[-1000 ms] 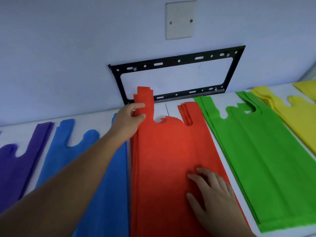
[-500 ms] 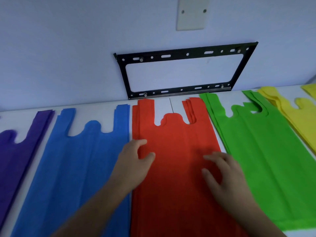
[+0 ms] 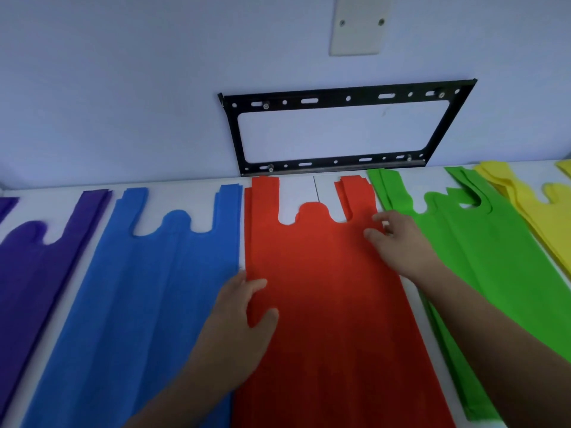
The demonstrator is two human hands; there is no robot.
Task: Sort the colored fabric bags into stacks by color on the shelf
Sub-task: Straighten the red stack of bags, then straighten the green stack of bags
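Note:
Flat fabric bags lie side by side in stacks on the white shelf (image 3: 185, 197): purple (image 3: 34, 273), blue (image 3: 139, 288), red (image 3: 324, 288), green (image 3: 482, 251) and yellow (image 3: 543, 211). My left hand (image 3: 238, 319) rests flat on the left edge of the red stack, fingers spread. At the red stack's upper right edge, beside the green stack, my right hand (image 3: 398, 239) lies with its fingers curled at the border; whether it pinches the fabric I cannot tell.
The shelf meets a pale blue wall. A black metal bracket frame (image 3: 346, 100) is bolted to the wall just behind the red and green stacks. Higher up the wall sits a white blank plate (image 3: 358, 24).
My left hand slid down from the red stack's top handle to its left edge. My right hand moved up and right from the stack's lower middle to its upper right edge.

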